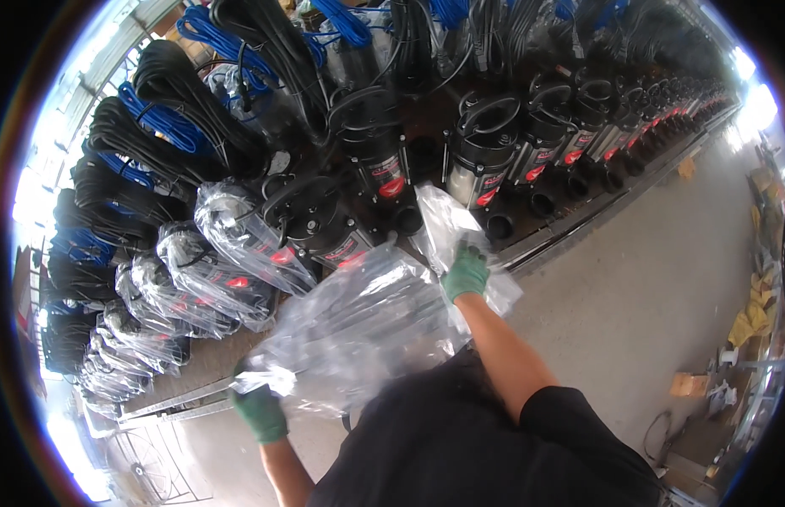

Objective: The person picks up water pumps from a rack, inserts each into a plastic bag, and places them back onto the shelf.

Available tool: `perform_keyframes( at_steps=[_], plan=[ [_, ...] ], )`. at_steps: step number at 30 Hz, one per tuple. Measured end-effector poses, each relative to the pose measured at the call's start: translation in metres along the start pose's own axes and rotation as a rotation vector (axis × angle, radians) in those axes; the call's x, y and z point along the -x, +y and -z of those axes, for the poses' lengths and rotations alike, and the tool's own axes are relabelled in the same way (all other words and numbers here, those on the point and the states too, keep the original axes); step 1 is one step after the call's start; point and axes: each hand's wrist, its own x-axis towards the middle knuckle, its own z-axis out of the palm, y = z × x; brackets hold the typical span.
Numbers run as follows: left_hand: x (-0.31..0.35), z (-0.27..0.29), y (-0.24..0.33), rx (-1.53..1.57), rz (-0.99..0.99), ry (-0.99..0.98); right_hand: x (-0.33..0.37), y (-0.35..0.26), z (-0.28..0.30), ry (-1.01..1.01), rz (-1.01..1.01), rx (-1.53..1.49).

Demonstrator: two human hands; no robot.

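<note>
A large clear plastic bag (350,338) is stretched between my two green-gloved hands in front of my body. My left hand (261,412) is closed on its lower left corner. Higher up, my right hand (467,272) grips the other end, where bunched plastic (447,221) sticks up past the fingers. Just behind the bag stands an uncovered black submersible pump (312,215) with a top handle, its lower part hidden by the plastic. A bagged pump (249,237) is to its left, and another bare pump (478,156) is beyond my right hand.
The pumps stand along a long dark bench (570,224), bagged at left and bare at right. Coiled black cables (185,106) and blue ropes (160,118) lie behind them. Concrete floor (616,287) runs along the right, with a cardboard box (689,384) and yellow scraps (751,317) at its edge.
</note>
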Motion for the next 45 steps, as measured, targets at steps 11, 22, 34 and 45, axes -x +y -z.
perform_keyframes(
  at_steps=[11, 22, 34, 45],
  plan=[
    [-0.025, 0.068, 0.073, 0.012, 0.148, 0.407, 0.007, 0.058, 0.042, -0.293, 0.178, -0.045],
    [-0.092, 0.023, 0.061, 0.562, 0.756, 0.132, 0.076, 0.236, 0.344, 1.06, 0.154, -0.435],
    [0.011, -0.274, -0.085, -0.609, 0.342, -0.047, -0.252, 0.238, 0.378, 0.501, 0.051, 0.017],
    [0.02, -0.341, -0.136, -0.631, 0.378, -0.285, -0.337, 0.295, 0.317, -0.05, 0.079, 0.36]
  ],
)
